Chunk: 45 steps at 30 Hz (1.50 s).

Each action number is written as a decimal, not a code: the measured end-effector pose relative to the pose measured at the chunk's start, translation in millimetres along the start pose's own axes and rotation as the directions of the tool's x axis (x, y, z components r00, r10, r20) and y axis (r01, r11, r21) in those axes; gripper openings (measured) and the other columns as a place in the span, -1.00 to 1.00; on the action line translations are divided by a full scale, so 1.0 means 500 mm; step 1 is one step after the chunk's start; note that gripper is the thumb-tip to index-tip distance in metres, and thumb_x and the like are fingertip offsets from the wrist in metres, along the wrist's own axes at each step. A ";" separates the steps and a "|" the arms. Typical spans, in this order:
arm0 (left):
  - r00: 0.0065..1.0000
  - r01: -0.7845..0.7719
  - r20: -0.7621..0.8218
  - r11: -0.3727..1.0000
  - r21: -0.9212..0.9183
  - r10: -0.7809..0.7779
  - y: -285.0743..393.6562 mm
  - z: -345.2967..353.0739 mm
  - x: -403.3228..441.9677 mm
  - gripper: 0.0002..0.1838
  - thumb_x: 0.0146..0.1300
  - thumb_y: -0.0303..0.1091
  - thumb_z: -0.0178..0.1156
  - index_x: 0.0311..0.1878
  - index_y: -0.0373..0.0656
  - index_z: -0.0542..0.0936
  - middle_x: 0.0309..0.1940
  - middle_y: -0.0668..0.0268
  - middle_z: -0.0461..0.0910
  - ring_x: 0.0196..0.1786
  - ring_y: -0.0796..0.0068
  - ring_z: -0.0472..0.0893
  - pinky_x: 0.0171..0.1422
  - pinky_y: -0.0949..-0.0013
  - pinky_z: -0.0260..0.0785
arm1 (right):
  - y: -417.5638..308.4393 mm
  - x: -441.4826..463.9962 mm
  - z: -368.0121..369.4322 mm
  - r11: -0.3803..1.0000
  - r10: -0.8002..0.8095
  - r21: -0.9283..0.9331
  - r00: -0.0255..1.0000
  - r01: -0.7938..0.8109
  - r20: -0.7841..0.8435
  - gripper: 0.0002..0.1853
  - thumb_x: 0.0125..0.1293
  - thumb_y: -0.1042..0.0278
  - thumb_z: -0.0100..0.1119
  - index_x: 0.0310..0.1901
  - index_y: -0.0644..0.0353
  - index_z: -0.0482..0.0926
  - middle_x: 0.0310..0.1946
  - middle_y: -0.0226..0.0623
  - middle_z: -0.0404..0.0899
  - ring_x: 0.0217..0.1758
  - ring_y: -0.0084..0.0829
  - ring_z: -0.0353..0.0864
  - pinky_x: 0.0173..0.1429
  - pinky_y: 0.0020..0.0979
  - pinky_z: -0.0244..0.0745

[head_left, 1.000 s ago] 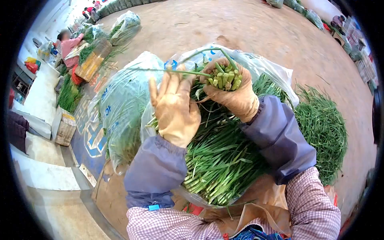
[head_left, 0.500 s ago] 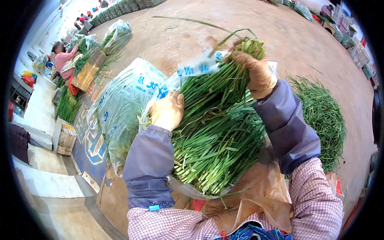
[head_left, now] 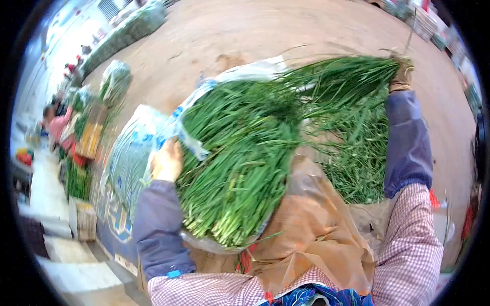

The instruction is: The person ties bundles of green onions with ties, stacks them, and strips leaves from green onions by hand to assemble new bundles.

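My right hand is closed around the pale stem ends of a bunch of Chinese chives, held out to the far right with the green tips trailing left. A large pile of chives lies before me in an opened plastic bag with blue print, its cut ends toward me. My left hand grips the bag's left edge beside the pile. The fingertips of my left hand are partly hidden by plastic.
Left of the pile stands a filled plastic bag. A heap of loose greens lies on the right. A brown plastic apron covers my lap. Farther left are a wooden crate, a person in pink and a small box.
My right hand has swung far to the right with the bunch of chives, drawing it off the pile. My left hand has shifted left, keeping the bag edge. The view has turned right.
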<state>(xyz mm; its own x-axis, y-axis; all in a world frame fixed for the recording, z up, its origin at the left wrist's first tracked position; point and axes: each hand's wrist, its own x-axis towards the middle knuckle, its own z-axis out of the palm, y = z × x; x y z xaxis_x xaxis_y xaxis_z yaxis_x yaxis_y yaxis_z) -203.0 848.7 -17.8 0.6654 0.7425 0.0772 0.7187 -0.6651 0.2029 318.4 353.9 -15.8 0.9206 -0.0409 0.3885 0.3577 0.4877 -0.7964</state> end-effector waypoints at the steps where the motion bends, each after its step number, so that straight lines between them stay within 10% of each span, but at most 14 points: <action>1: 1.000 -0.018 -0.004 0.999 -0.048 0.018 -0.019 0.015 0.014 -0.58 0.40 -0.08 -0.02 0.20 -0.04 0.55 0.08 0.03 0.60 0.12 -0.02 0.58 0.27 0.07 0.36 | -0.012 -0.026 -0.034 0.992 -0.015 -0.129 0.971 -0.016 -0.237 -0.82 0.19 0.36 0.35 -0.25 0.27 0.60 -0.36 -0.17 0.66 -0.35 -0.26 0.68 -0.23 -0.29 0.62; 4: 0.979 -0.170 0.066 0.954 -0.247 0.192 -0.096 0.012 0.062 -0.54 0.40 -0.11 0.02 0.23 -0.18 0.52 0.09 -0.04 0.58 0.18 0.02 0.56 0.29 0.14 0.36 | -0.126 -0.139 -0.072 0.998 -0.051 0.016 0.972 0.056 -0.229 -0.75 0.14 0.43 0.38 -0.15 0.24 0.58 -0.37 -0.22 0.65 -0.39 -0.24 0.69 -0.28 -0.22 0.66; 8: 0.816 -0.534 -0.063 0.792 0.296 0.574 0.006 -0.158 -0.019 -0.58 0.31 -0.29 0.17 0.20 -0.22 0.55 0.06 -0.02 0.61 0.14 0.06 0.59 0.23 0.20 0.41 | -0.236 -0.184 -0.134 0.980 -0.150 0.085 0.952 0.179 -0.268 -0.75 0.16 0.42 0.36 -0.14 0.24 0.58 -0.33 -0.21 0.65 -0.30 -0.23 0.70 -0.16 -0.18 0.69; 10: 0.937 -0.350 0.071 0.914 0.207 0.343 0.210 -0.280 -0.114 -0.62 0.22 -0.37 0.26 0.12 -0.22 0.61 0.00 0.05 0.66 0.06 0.16 0.65 0.16 0.23 0.46 | -0.287 -0.210 -0.125 0.967 -0.052 0.232 0.971 0.107 -0.233 -0.77 0.16 0.39 0.35 -0.16 0.22 0.59 -0.31 -0.20 0.65 -0.25 -0.21 0.70 -0.07 -0.14 0.69; 12: 0.916 -0.332 0.112 0.883 -0.331 0.386 0.312 -0.353 -0.151 -0.67 0.22 -0.37 0.27 0.05 -0.21 0.66 -0.04 0.13 0.70 0.01 0.27 0.68 0.11 0.27 0.49 | -0.323 -0.253 -0.101 0.940 -0.004 0.341 0.997 0.029 -0.074 -0.77 0.19 0.25 0.31 -0.21 0.20 0.58 -0.26 -0.16 0.66 -0.18 -0.19 0.69 0.03 -0.10 0.67; 13: 0.880 -0.471 -0.013 0.870 -0.148 0.474 0.324 -0.368 -0.148 -0.68 0.24 -0.37 0.26 0.06 -0.20 0.66 -0.03 0.16 0.70 0.03 0.31 0.67 0.13 0.29 0.48 | -0.352 -0.286 -0.065 0.927 0.008 0.376 1.000 -0.001 -0.016 -0.76 0.20 0.22 0.30 -0.22 0.20 0.58 -0.25 -0.15 0.66 -0.18 -0.18 0.69 0.04 -0.10 0.66; 14: 0.808 -0.575 -0.119 0.816 0.055 0.577 0.340 -0.384 -0.144 -0.69 0.26 -0.37 0.26 0.07 -0.19 0.66 -0.01 0.18 0.70 0.04 0.34 0.66 0.15 0.30 0.47 | -0.373 -0.318 -0.034 0.912 0.011 0.408 0.999 -0.026 0.039 -0.75 0.21 0.19 0.29 -0.22 0.19 0.58 -0.25 -0.14 0.67 -0.17 -0.18 0.70 0.04 -0.09 0.66; 18: 0.437 -0.807 -0.164 0.305 -0.506 0.884 0.574 -0.426 -0.258 -0.27 0.17 -0.13 0.40 0.35 -0.24 0.41 0.27 0.08 0.48 0.27 0.28 0.48 0.44 0.24 0.19 | -0.388 -0.450 0.082 0.800 0.161 0.503 0.924 -0.329 0.348 -0.72 0.25 0.10 0.24 -0.20 0.14 0.62 -0.31 -0.15 0.69 -0.23 -0.23 0.72 -0.07 -0.19 0.70; 20: 0.150 -0.948 -0.186 0.087 -0.307 0.971 0.674 -0.362 -0.295 0.03 0.04 0.09 0.46 0.47 -0.22 0.22 0.40 0.06 0.32 0.39 0.23 0.35 0.49 0.20 0.10 | -0.370 -0.509 0.126 0.638 0.196 0.625 0.880 -0.450 0.433 -0.73 0.25 0.13 0.26 -0.18 0.15 0.64 -0.32 -0.16 0.70 -0.28 -0.22 0.73 -0.13 -0.20 0.72; 22: 0.267 -0.800 0.224 0.345 -0.491 0.937 0.713 -0.272 -0.313 0.15 -0.02 0.12 0.50 0.52 -0.15 0.06 0.44 -0.05 0.22 0.45 0.12 0.27 0.52 0.15 0.11 | -0.369 -0.563 0.142 0.323 0.278 0.787 0.847 -0.526 0.453 -0.75 0.33 0.24 0.17 -0.07 0.21 0.62 -0.22 -0.13 0.70 -0.08 -0.16 0.72 0.06 -0.05 0.69; 24: 0.139 -0.070 0.422 0.433 -0.898 0.896 0.707 -0.174 -0.342 0.16 -0.07 0.15 0.52 0.49 -0.18 0.14 0.37 0.06 0.34 0.40 0.21 0.33 0.49 0.19 0.15 | -0.347 -0.590 0.105 0.321 0.304 0.792 0.849 -0.518 0.432 -0.79 0.30 0.32 0.22 -0.07 0.17 0.61 -0.24 -0.21 0.71 -0.10 -0.17 0.72 0.10 -0.02 0.65; 31: -0.079 0.831 0.496 0.332 -0.446 0.864 0.550 0.112 -0.485 0.04 0.03 0.33 0.33 0.48 -0.07 0.21 0.32 0.21 0.42 0.27 0.26 0.49 0.39 0.15 0.35 | -0.219 -0.647 -0.069 0.358 0.620 0.683 0.709 -0.637 0.336 -0.73 0.28 0.26 0.27 -0.05 0.19 0.57 -0.25 -0.23 0.68 -0.12 -0.18 0.69 0.05 -0.04 0.65; 41: 0.239 0.657 0.530 0.266 -0.705 0.814 0.555 0.110 -0.496 0.03 0.07 0.42 0.26 0.39 -0.21 0.29 0.13 0.31 0.49 0.11 0.48 0.49 0.18 0.37 0.39 | -0.223 -0.692 -0.037 0.328 0.673 0.559 0.603 -0.762 0.427 -0.26 0.30 -0.28 0.13 0.32 0.15 0.41 0.17 -0.23 0.57 0.13 -0.33 0.62 0.25 -0.26 0.54; 45: 0.290 0.599 0.580 0.328 -0.730 0.761 0.575 0.115 -0.475 -0.09 0.13 0.28 0.32 0.33 -0.23 0.33 0.04 0.30 0.52 0.03 0.49 0.52 0.09 0.39 0.44 | -0.199 -0.744 -0.023 0.343 0.779 0.411 0.500 -0.845 0.378 -0.41 0.29 0.03 0.30 0.26 0.13 0.43 0.07 -0.22 0.61 0.09 -0.36 0.63 0.20 -0.32 0.56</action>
<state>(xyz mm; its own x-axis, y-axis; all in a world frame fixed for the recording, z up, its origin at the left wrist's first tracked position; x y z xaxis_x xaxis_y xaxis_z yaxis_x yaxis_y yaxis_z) -142.7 476.4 -33.9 0.8571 -0.3372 -0.3894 0.4871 0.2845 0.8257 -57.9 310.3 -86.5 0.6794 0.6896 -0.2508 -0.7197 0.5596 -0.4108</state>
